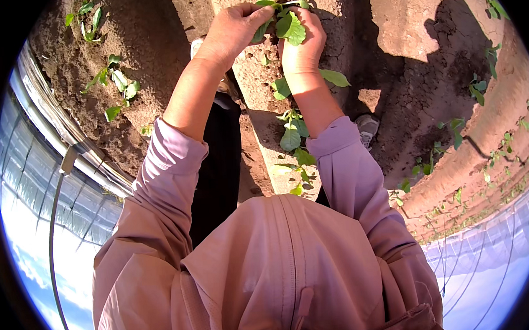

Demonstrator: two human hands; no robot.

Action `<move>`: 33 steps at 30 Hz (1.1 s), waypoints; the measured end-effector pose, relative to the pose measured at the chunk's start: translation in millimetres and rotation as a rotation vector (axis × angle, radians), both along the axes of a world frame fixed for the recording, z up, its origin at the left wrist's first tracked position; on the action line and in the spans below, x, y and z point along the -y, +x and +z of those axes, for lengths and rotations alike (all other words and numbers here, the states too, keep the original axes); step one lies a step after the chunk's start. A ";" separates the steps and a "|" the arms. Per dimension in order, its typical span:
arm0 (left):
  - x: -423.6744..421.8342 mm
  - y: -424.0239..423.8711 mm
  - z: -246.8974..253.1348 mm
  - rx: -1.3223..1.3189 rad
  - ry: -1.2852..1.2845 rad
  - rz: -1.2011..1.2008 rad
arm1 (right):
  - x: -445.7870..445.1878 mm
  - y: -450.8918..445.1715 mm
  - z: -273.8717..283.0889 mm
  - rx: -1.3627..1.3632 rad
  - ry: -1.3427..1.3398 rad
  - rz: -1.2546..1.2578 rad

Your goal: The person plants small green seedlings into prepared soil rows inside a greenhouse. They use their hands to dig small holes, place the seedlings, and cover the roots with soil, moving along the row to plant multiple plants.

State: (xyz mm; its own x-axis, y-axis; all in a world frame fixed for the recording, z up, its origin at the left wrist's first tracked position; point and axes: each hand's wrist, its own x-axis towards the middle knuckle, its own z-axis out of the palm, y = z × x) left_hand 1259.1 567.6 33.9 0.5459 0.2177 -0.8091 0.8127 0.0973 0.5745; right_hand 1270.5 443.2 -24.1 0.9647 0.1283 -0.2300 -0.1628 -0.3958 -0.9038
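At the top of the view, both my hands are at a green leafy seedling [291, 29] on the soil bed. My left hand [236, 31] pinches it between thumb and forefinger, with leaves showing on both sides of the fingertips. Against its other side lies my right hand [306, 46], whose fingers are partly hidden by a broad leaf, so its grip cannot be made out. A pale stem runs above the right fingers. Closer to my body, more seedlings [290, 137] grow along the same bed, some below my right forearm.
My shoes stand on either side of the raised soil bed [258, 121]; the right shoe [368, 127] is in shadow. Other seedlings grow in rows at left [119, 80] and right [455, 130]. A pale pipe [40, 110] and plastic sheeting [47, 161] border the left side.
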 end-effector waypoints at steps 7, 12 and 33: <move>6.1 0.3 11.0 -0.048 0.004 0.022 | -1.9 -2.5 -2.3 -0.133 0.048 -0.071; 4.2 -5.3 4.7 -0.039 0.056 -0.021 | 8.6 15.3 6.5 0.256 -0.329 0.122; 9.1 -3.8 15.6 -0.023 0.115 -0.029 | -6.9 6.9 0.4 0.004 -0.466 0.323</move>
